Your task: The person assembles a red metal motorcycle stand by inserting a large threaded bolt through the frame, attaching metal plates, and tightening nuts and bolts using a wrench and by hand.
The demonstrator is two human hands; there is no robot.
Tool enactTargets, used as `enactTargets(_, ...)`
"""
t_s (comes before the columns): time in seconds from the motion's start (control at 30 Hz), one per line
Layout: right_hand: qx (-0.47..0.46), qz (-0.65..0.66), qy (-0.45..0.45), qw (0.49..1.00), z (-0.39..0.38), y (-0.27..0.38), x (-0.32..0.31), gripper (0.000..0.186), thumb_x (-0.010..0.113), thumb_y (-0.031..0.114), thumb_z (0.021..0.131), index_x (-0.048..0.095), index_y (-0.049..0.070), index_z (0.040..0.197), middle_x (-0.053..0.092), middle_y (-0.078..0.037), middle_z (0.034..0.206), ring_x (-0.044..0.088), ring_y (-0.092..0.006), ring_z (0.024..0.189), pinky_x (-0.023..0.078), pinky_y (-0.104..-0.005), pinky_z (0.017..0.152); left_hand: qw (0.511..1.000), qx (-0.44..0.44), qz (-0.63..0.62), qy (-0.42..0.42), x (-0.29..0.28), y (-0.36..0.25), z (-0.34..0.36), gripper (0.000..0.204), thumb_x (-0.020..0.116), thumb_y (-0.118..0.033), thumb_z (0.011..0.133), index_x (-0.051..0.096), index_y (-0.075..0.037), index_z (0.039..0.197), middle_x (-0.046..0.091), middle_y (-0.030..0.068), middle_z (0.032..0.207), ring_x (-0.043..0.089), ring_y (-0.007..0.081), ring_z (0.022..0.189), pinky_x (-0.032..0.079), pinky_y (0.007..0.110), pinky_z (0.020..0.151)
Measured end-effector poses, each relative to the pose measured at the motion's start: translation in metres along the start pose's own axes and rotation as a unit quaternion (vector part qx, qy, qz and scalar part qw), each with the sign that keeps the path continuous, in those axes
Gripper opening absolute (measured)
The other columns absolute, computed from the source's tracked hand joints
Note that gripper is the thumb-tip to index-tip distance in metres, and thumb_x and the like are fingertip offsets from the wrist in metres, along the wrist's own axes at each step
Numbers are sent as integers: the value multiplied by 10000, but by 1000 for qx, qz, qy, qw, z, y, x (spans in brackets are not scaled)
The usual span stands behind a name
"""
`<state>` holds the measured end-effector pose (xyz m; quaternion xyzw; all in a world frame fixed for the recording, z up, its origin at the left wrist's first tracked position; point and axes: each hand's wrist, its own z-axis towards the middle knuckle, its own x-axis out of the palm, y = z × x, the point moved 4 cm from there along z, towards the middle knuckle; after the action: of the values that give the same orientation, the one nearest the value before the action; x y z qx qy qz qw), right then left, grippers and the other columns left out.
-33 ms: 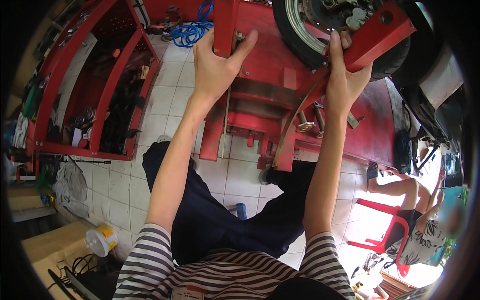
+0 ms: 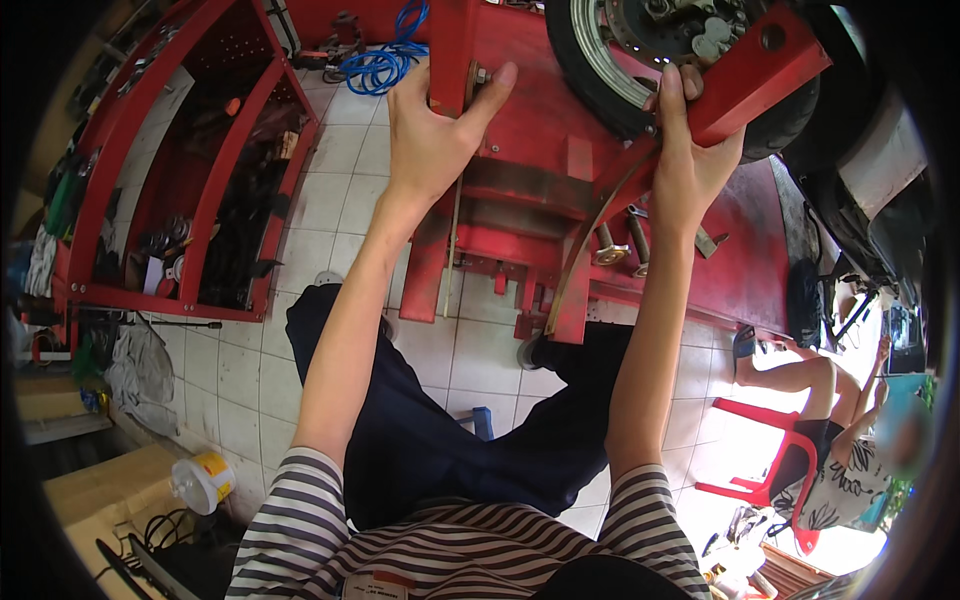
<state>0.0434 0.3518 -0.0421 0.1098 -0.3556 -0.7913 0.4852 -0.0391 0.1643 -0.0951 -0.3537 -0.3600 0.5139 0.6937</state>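
Both arms reach forward to a red steel stand. My left hand (image 2: 432, 135) is closed around a red upright post (image 2: 451, 45); its thumb sticks out beside a bolt (image 2: 482, 76) and its other fingers are partly hidden behind the post. Further right, my right hand (image 2: 693, 170) grips a slanting red square-tube arm (image 2: 765, 75), thumb lying along its near side. Just beyond that hand stands a wheel (image 2: 590, 75) with a black tyre. Below the right hand, a curved cable or strip (image 2: 588, 240) runs down along a red leg of the stand.
Metal parts (image 2: 612, 248) lie on the red platform (image 2: 740, 265). Blue hose (image 2: 380, 68) is coiled at the back left. A red shelf rack (image 2: 205, 225) stands left. A white bucket (image 2: 202, 482) sits lower left. At right, a person sits on a red chair (image 2: 765, 492).
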Motion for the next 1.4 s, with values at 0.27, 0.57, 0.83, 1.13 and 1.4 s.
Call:
enactTargets(0.27,43,-48,-16,998,-3,3,-4,392,704,63,858,467,-7,1163,563,-40,923,568,-101,785,501,-256,682,998,40,48,-11,4,2,5,258,762,-185,798,585,-22,705,559,18,542,518,103,480,403,269,508)
enactTargets(0.57,178,-54,172,967,-24,-11,-28,421,755,136,816,551,-23,1148,671,-84,942,645,-146,869,509,-276,727,996,71,51,-28,0,6,4,267,767,-192,798,587,-25,692,541,17,518,484,105,440,370,264,476)
enactTargets(0.83,140,-81,157,974,-30,-19,-24,274,668,176,898,622,-24,1079,721,-61,859,556,-44,741,429,-214,646,998,51,31,-17,0,5,2,255,757,-173,813,594,-32,677,527,-14,491,474,82,402,354,244,444)
enactTargets(1.13,138,-104,161,972,-31,-20,-27,337,687,181,879,609,-27,1133,714,-63,854,622,-101,761,461,-241,704,1000,22,-10,-16,6,2,-3,224,748,-127,819,591,-39,686,550,-8,532,488,76,403,356,234,416)
enactTargets(1.4,207,-37,152,966,-38,-29,-75,547,666,247,906,457,-23,1333,614,-105,1175,596,-189,1077,448,-326,972,998,32,-41,-19,10,-8,-7,136,726,-10,807,590,-5,801,533,21,550,508,115,413,356,253,422)
